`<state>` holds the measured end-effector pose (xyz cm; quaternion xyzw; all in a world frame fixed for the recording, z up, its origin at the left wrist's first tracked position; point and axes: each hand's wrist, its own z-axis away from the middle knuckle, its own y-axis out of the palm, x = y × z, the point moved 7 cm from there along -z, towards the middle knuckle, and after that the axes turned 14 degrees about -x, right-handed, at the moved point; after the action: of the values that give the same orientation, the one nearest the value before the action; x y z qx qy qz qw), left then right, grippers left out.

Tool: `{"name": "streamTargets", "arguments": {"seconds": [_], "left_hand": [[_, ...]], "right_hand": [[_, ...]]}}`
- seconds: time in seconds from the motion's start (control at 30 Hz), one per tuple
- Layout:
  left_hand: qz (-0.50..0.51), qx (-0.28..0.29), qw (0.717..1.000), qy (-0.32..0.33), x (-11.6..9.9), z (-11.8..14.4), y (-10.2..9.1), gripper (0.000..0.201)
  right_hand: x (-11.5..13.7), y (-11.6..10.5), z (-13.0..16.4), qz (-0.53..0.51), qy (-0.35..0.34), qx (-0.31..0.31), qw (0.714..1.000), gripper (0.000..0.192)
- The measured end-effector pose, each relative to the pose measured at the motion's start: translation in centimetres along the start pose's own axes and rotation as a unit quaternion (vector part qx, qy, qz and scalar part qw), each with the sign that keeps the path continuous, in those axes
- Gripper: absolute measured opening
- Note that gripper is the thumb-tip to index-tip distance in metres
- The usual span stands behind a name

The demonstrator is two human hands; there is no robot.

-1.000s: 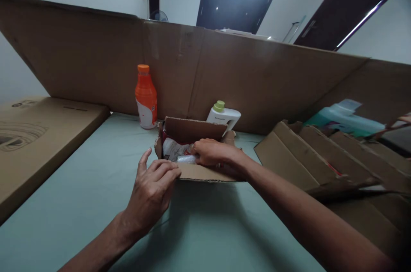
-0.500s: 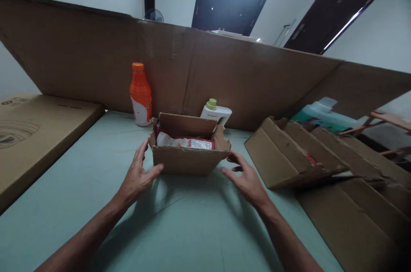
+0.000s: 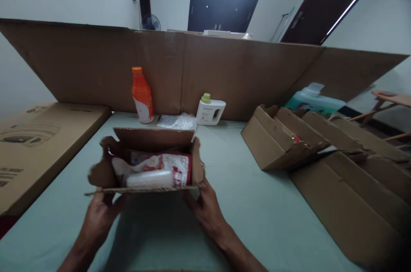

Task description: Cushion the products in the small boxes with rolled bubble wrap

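Note:
A small open cardboard box [image 3: 154, 139] is lifted off the green table, close to me and slightly blurred. My left hand [image 3: 98, 216] grips its lower left side and my right hand [image 3: 205, 212] grips its lower right side. Inside the box lies a red and white packet [image 3: 170, 165] with a whitish wrapped roll [image 3: 149, 179] in front of it. The box flaps stand open.
An orange bottle [image 3: 142, 96], a sheet of bubble wrap [image 3: 177, 121] and a white bottle with a green cap [image 3: 210, 110] stand by a tall cardboard wall [image 3: 240, 75]. Folded cartons [image 3: 289, 139] lie right. A large flat carton [image 3: 41, 143] lies left. The green table [image 3: 250, 203] spreads below.
Both hands have closed on the box's sides and brought it up off the table towards me. The bubble wrap behind it has come into view.

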<state>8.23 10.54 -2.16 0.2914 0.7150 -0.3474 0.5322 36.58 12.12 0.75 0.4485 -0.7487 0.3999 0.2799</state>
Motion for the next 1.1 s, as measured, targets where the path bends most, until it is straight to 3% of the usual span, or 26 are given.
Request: {"name": "streamTargets", "arguments": {"seconds": [0.07,0.17,0.27,0.4,0.5,0.63,0.73,0.77,0.83,0.93,1.1], "left_hand": [[0.005,-0.05,0.998,-0.03,-1.0,-1.0,-1.6,0.066],[0.045,-0.021,0.997,-0.055,-2.2,-0.9,0.7,0.072],[0.1,0.085,0.988,-0.08,-2.1,2.0,5.6,0.074],[0.146,0.208,0.964,-0.083,-1.9,7.6,11.3,0.071],[0.167,0.301,0.937,-0.055,-3.0,11.0,16.0,0.071],[0.221,0.436,0.872,-0.033,-6.1,15.2,24.1,0.073],[0.267,0.517,0.813,-0.005,-8.4,18.3,29.5,0.074],[0.263,0.522,0.811,-0.005,-8.5,19.2,31.0,0.077],[0.221,0.486,0.845,-0.024,-7.4,20.6,32.9,0.087],[0.153,0.4,0.902,-0.047,-4.8,22.9,33.4,0.097],[0.162,0.424,0.891,-0.001,-4.2,27.9,33.2,0.096]], "right_hand": [[1.6,1.1,-1.2,-0.005,-0.003,0.002,1.0,0.055],[1.3,-0.5,-2.1,0.013,0.03,-0.03,0.999,0.048],[-0.9,-5.3,0.1,0.054,0.082,-0.073,0.992,0.041],[-3.4,-12.5,6.4,0.125,0.17,-0.13,0.969,0.032],[-4.8,-17.5,11.1,0.18,0.244,-0.182,0.935,0.037],[-5.6,-23.8,16.6,0.243,0.305,-0.288,0.875,0.046],[-5.9,-26.6,20.0,0.229,0.32,-0.375,0.839,0.06],[-6.1,-27.0,21.0,0.215,0.326,-0.392,0.833,0.066],[-6.9,-27.3,22.6,0.197,0.34,-0.415,0.821,0.074],[-8.8,-27.1,24.3,0.191,0.36,-0.411,0.815,0.073],[-10.5,-26.8,24.7,0.2,0.317,-0.394,0.839,0.07]]}}
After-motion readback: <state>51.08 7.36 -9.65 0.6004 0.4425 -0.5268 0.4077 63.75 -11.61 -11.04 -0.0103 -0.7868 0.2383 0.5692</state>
